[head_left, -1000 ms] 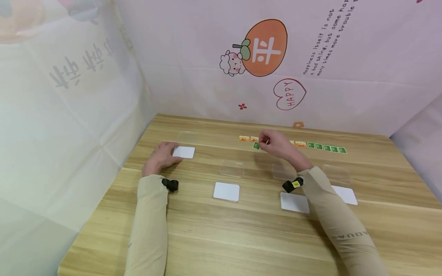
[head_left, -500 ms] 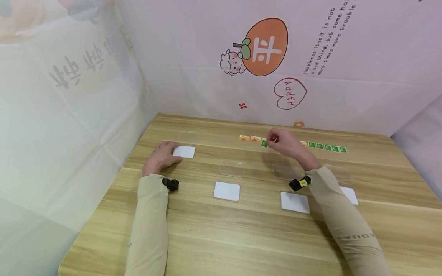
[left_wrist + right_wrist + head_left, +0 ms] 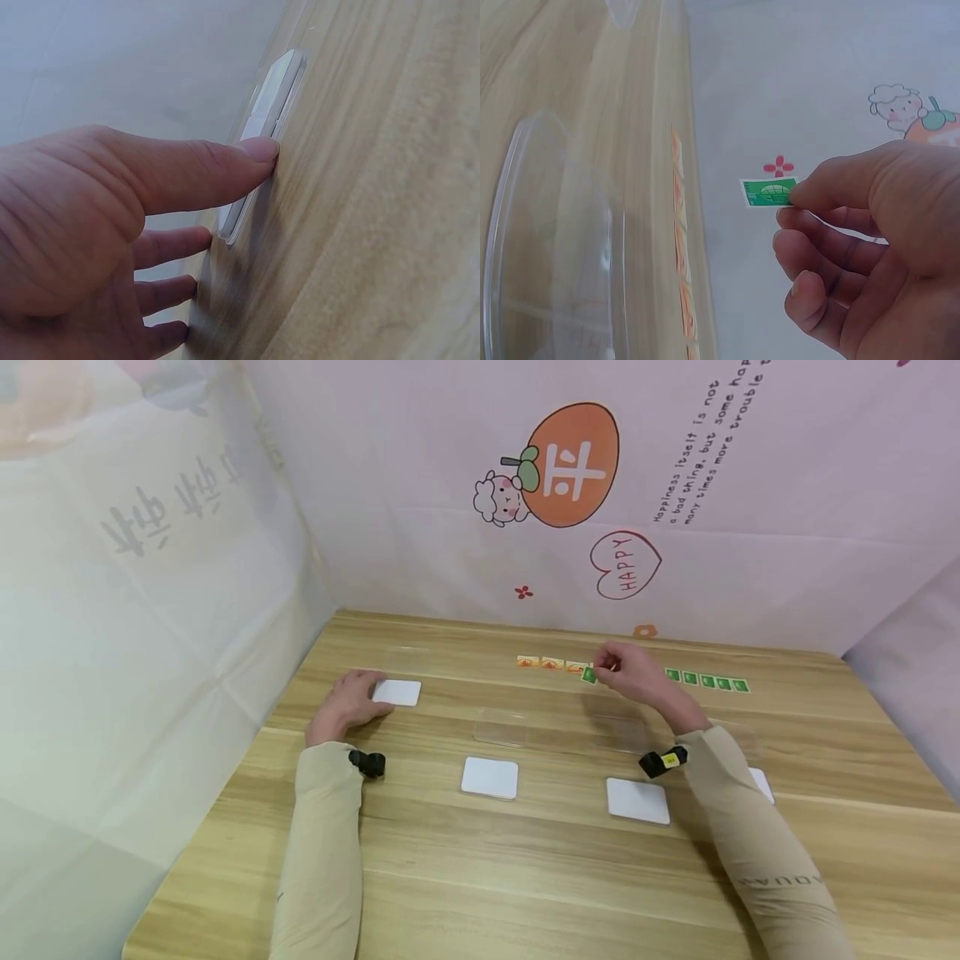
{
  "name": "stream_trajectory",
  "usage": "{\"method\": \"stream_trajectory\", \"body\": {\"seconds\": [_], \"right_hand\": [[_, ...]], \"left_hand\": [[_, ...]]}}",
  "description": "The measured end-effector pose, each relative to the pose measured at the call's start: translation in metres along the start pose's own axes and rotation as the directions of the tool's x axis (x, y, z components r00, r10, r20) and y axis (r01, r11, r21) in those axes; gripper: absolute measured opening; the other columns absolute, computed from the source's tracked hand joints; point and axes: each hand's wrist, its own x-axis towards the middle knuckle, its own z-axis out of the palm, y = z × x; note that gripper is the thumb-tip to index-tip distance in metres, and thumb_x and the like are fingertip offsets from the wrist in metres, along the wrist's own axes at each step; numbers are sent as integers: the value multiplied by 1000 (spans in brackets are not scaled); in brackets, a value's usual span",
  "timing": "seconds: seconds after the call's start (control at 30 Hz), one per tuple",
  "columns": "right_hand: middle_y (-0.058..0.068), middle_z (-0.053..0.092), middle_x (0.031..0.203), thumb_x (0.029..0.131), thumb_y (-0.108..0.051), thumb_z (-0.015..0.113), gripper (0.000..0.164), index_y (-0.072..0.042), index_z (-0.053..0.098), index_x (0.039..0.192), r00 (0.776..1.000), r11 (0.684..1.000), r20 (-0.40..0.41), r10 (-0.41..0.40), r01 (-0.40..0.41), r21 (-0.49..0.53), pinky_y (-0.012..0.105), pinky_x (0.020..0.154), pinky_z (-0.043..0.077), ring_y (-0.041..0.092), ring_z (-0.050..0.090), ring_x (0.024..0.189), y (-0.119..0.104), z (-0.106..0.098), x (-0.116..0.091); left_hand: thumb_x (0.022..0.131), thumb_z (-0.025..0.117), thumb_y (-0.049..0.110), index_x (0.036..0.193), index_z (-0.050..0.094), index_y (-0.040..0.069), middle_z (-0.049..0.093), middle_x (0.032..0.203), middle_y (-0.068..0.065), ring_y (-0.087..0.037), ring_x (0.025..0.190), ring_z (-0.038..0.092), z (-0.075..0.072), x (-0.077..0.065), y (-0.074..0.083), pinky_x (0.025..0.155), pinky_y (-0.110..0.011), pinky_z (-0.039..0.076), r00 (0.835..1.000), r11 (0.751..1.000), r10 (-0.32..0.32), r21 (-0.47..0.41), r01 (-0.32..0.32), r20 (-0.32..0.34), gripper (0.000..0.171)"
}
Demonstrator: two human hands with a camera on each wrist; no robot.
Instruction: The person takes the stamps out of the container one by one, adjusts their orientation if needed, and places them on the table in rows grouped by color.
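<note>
Between thumb and index finger, my right hand (image 3: pixel 632 672) pinches a small green stamp (image 3: pixel 769 193) with a white border. In the head view it is raised over the back row, overlapping the orange stamps (image 3: pixel 552 664). The other fingers of that hand are curled in, as the right wrist view shows. At the table's left, my left hand (image 3: pixel 348 700) grips the left end of a white card stack (image 3: pixel 397 693) by its two long sides. In the left wrist view the thumb (image 3: pixel 259 150) lies on the near edge of this stack, which sits in a shallow clear case.
Green stamps (image 3: pixel 708 681) continue the back row to the right. Two more white card stacks (image 3: pixel 490 777) (image 3: pixel 637 801) lie mid-table, a third partly behind the right sleeve (image 3: pixel 757 835). Clear plastic lids (image 3: pixel 501 728) lie behind them. A printed cloth (image 3: pixel 450 552) hangs behind the table.
My right hand has moved to the right along the back row with the green stamp, uncovering another orange stamp. My left hand stays on the white card stack.
</note>
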Motion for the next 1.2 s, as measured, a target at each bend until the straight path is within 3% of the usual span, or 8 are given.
{"method": "stream_trajectory", "body": {"seconds": [0.63, 0.87, 1.2], "right_hand": [[14, 62, 92, 96, -12, 58, 9, -3, 61, 97, 1000, 999, -6, 29, -29, -39, 31, 64, 44, 22, 54, 79, 25, -20, -14], [13, 63, 88, 94, -9, 58, 7, -3, 61, 94, 1000, 997, -15, 4, -5, -73, 29, 61, 44, 21, 54, 75, 37, -23, -18], [13, 62, 89, 95, -10, 58, 8, -2, 61, 96, 999, 996, 15, 30, -29, -83, 28, 61, 45, 20, 55, 76, 50, -32, -24]], "left_hand": [[92, 67, 31, 147, 43, 10, 32, 154, -25, -48, 142, 24, 0, -1, 0, 114, -61, 24, 1000, 1000, -1, -7, 1, 4, 64], [91, 68, 31, 147, 43, 10, 33, 154, -23, -47, 143, 23, 0, 0, 0, 115, -61, 23, 1000, 1000, -2, -14, 2, 9, 64], [92, 67, 30, 147, 43, 9, 33, 153, -24, -48, 141, 25, 0, -1, 0, 114, -61, 25, 1000, 1000, 1, -4, -1, 7, 63]]}}
